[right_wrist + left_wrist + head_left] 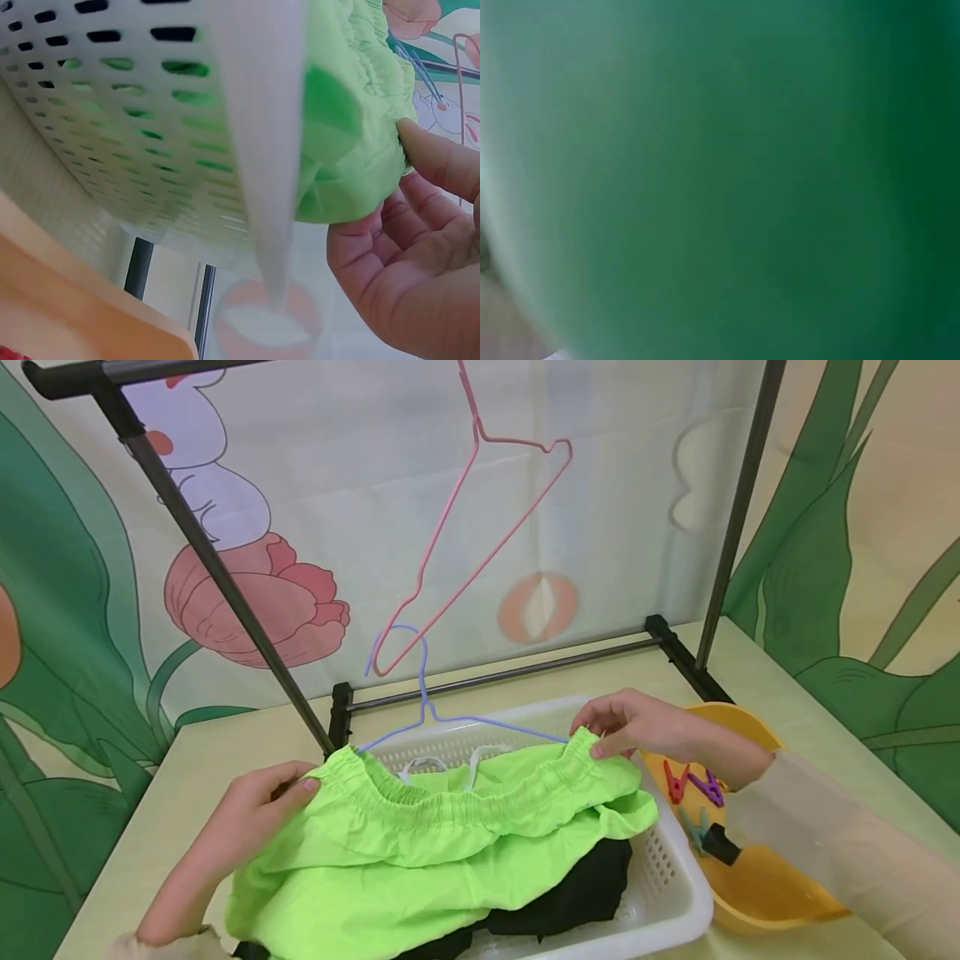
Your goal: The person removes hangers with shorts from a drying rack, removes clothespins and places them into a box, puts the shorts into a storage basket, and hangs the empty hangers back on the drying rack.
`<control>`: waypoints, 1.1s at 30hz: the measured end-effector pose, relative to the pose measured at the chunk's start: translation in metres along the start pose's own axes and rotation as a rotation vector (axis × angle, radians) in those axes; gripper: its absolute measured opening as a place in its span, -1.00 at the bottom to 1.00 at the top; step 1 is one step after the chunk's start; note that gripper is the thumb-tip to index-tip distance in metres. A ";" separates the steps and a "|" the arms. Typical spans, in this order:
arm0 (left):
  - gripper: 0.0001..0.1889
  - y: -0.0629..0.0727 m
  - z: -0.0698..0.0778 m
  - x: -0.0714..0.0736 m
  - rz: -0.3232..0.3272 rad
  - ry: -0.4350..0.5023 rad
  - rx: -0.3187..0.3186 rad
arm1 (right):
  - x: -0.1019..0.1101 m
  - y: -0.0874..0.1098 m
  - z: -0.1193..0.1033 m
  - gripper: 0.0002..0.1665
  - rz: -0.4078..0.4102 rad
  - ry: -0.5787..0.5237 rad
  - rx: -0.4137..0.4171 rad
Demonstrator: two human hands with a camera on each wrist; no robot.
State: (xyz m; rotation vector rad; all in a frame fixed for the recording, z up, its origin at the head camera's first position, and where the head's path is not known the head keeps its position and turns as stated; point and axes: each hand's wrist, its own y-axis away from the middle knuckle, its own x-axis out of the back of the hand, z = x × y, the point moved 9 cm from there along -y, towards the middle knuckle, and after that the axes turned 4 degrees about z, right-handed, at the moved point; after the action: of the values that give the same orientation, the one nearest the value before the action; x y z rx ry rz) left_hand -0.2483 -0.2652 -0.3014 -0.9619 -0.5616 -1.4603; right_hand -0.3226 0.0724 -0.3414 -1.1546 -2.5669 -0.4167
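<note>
Bright green shorts [420, 877] with a gathered elastic waistband and a white drawstring [474, 767] spread over a white basket. My left hand [262, 806] pinches the waistband's left end between thumb and fingers. At the opposite end my right hand [633, 727] pinches the waistband too; the right wrist view shows its thumb and fingers on the green cloth [360, 150]. A blue hanger [480, 720] stands behind the front waistband, hook up, its arms reaching toward both ends and its lower part hidden by the shorts. Blurred green fills the left wrist view.
The white perforated basket [693, 910] also holds a black garment [573, 893]. To its right, a yellow tub [750, 902] contains several clothespins [677, 783]. Behind stands a black rack [225, 585], with a pink hanger [442, 535] hanging above the basket.
</note>
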 end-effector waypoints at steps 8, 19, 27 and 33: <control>-0.78 -0.007 0.014 0.005 0.047 -0.053 -0.013 | 0.002 0.003 -0.004 -0.68 0.019 -0.001 -0.009; -0.73 -0.015 0.029 -0.001 0.050 -0.021 -0.025 | -0.001 0.003 -0.015 -0.67 0.013 0.009 0.018; -0.74 -0.021 0.045 -0.005 0.058 -0.052 -0.075 | -0.005 0.000 -0.018 -0.69 0.008 0.019 0.021; -0.78 -0.026 0.053 -0.007 0.050 -0.059 -0.089 | -0.007 -0.001 -0.021 -0.70 0.006 0.027 0.026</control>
State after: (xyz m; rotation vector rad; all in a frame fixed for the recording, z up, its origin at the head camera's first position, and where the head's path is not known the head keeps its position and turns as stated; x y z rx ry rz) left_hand -0.2616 -0.2141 -0.2737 -1.0843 -0.5154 -1.4253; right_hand -0.3159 0.0587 -0.3248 -1.1394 -2.5374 -0.3940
